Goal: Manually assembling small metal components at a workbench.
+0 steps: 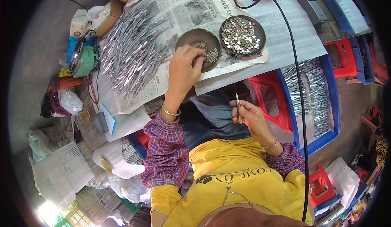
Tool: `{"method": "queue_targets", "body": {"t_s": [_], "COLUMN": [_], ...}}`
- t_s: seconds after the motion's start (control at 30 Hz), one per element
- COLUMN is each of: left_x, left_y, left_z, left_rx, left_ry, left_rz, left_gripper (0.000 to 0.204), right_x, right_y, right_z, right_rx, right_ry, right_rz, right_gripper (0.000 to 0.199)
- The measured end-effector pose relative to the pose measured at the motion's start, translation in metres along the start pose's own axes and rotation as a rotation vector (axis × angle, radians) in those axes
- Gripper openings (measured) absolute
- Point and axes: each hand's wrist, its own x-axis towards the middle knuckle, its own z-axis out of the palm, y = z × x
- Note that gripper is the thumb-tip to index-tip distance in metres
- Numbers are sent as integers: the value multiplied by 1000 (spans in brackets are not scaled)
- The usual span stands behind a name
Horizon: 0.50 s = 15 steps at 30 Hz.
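Head view: left hand (184,70) reaches into a dark dish (198,48) on the surface, fingers seemingly pinching small metal bits (211,55); right hand (248,117), grip closed, holds a thin metal rod (238,107) above the lap.

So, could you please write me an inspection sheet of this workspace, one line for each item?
Surface: table covered with newspaper and white sheets.
Job's things: left hand reaches into a dark dish with few small pieces; right hand holds a thin metal stick; second dish full of small pieces.
Clutter: heap of silver sticks; bags and boxes at left.
Grippers: nothing seen; bare hands only.
Cables: black cable crosses the table.
Surroundings: blue crate with more sticks; red stools.
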Motion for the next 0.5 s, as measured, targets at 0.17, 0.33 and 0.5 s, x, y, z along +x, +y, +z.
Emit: {"method": "queue_targets", "body": {"t_s": [0.17,0.33,0.5], "left_x": [-2,-5,-6], "left_y": [0,-5,-2], "left_z": [-14,-28,-11], "left_rx": [-108,56,111], "left_ry": [38,-27,-17], "left_rz": [-67,-24,8], "left_gripper": [10,14,10], "right_x": [0,1,-1], "right_y": [1,4,4], "right_z": [2,1,6], "right_rx": [-33,-39,-50], "right_ry": [2,0,-5], "right_rz": [-6,6,15], "right_gripper": [27,26,26]}}
